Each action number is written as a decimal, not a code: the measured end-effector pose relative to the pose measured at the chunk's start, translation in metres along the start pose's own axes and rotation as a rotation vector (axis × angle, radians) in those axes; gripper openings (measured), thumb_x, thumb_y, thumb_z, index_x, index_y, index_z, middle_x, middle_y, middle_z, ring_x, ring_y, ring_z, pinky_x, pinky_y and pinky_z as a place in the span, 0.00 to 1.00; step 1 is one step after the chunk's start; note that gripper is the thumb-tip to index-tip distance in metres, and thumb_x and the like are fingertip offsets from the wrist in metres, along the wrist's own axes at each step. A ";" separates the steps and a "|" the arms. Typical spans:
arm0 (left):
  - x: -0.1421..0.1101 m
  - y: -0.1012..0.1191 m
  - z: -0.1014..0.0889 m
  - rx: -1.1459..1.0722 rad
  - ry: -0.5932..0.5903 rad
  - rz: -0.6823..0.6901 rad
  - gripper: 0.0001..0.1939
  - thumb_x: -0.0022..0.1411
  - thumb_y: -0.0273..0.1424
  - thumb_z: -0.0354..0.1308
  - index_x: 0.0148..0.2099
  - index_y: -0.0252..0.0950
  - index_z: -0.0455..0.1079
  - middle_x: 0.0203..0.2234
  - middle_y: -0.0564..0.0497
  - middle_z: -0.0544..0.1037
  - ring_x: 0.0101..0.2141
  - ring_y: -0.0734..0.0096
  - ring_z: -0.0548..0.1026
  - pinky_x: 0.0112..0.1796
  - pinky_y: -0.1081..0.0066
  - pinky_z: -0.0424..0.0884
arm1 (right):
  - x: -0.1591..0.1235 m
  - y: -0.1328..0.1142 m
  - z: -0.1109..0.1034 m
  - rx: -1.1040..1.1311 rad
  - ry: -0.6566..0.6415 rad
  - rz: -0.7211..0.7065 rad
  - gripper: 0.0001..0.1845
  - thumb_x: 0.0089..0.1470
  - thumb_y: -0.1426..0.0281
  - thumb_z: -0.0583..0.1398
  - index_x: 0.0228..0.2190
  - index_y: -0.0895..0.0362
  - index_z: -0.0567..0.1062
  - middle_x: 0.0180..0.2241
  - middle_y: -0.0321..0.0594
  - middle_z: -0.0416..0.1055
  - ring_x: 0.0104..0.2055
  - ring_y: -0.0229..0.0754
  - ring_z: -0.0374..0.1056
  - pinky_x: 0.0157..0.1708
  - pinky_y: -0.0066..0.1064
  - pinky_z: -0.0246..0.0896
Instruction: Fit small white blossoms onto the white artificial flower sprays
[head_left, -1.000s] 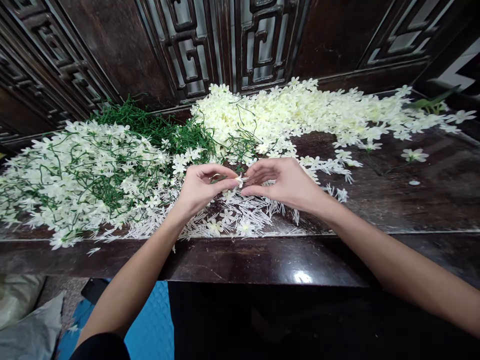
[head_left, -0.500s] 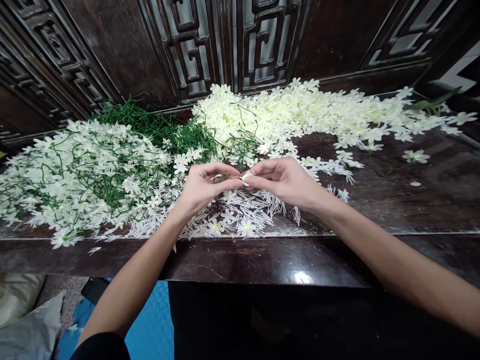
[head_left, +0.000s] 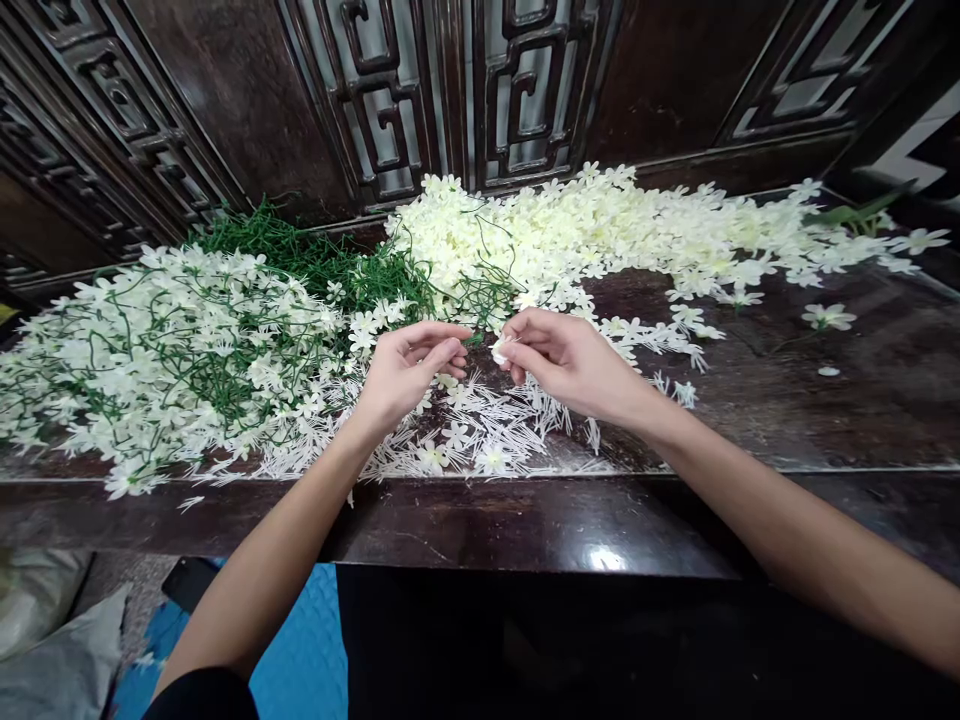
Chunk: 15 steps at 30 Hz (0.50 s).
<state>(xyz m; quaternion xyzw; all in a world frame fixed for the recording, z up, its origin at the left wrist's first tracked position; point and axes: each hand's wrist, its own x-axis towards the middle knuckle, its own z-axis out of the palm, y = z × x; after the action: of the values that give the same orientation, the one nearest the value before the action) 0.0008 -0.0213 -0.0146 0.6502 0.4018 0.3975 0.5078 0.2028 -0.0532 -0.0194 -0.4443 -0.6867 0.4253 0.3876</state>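
My right hand (head_left: pixel 574 362) pinches a small white artificial flower (head_left: pixel 498 350) between thumb and fingertips. Just left of it, my left hand (head_left: pixel 412 372) is closed with thumb against fingers, and a bit of green plastic stem (head_left: pixel 475 340) shows at its fingertips. A gap separates the two hands. Beneath them lie many thin white stamen pieces (head_left: pixel 495 415) with a few loose blossoms. A heap of white flowers on green stems (head_left: pixel 187 340) spreads to the left. Behind my hands is a pile of stemless cream-white blossoms (head_left: pixel 570 225).
Bare green stems (head_left: pixel 300 250) are heaped at the back, against a dark carved wooden panel (head_left: pixel 405 110). One stemmed flower (head_left: pixel 828 317) lies on the dark wooden bench (head_left: pixel 795 400) at right. Below left are a phone-like black object (head_left: pixel 187 582), a blue mat (head_left: pixel 300 640) and pale sacks (head_left: pixel 60 640).
The hands met at the flower, the right fingers closing on it. Now they have parted, with the flower in my right hand and the green stem in my left.
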 end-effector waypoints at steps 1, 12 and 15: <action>0.000 0.000 0.000 0.005 -0.011 0.006 0.06 0.58 0.28 0.61 0.39 0.36 0.77 0.30 0.49 0.80 0.29 0.74 0.77 0.33 0.71 0.79 | 0.000 0.000 0.000 -0.009 0.007 -0.003 0.07 0.61 0.66 0.57 0.34 0.56 0.70 0.27 0.38 0.71 0.28 0.37 0.68 0.28 0.34 0.67; 0.000 -0.001 0.001 0.052 -0.080 0.006 0.06 0.58 0.28 0.61 0.38 0.36 0.77 0.27 0.50 0.79 0.29 0.74 0.77 0.33 0.73 0.76 | 0.000 0.001 0.002 -0.026 -0.004 -0.023 0.08 0.60 0.64 0.57 0.35 0.56 0.70 0.27 0.38 0.71 0.29 0.39 0.69 0.29 0.36 0.67; 0.000 0.001 0.001 0.080 -0.053 0.009 0.05 0.59 0.27 0.60 0.38 0.36 0.77 0.27 0.50 0.79 0.28 0.74 0.77 0.32 0.73 0.76 | 0.000 0.000 0.002 -0.016 0.020 -0.039 0.08 0.60 0.64 0.57 0.35 0.56 0.70 0.26 0.37 0.71 0.28 0.40 0.69 0.29 0.36 0.66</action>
<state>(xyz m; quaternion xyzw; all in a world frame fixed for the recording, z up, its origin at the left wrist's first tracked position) 0.0018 -0.0217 -0.0137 0.6820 0.4007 0.3659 0.4903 0.2012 -0.0534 -0.0202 -0.4383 -0.6946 0.4077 0.3989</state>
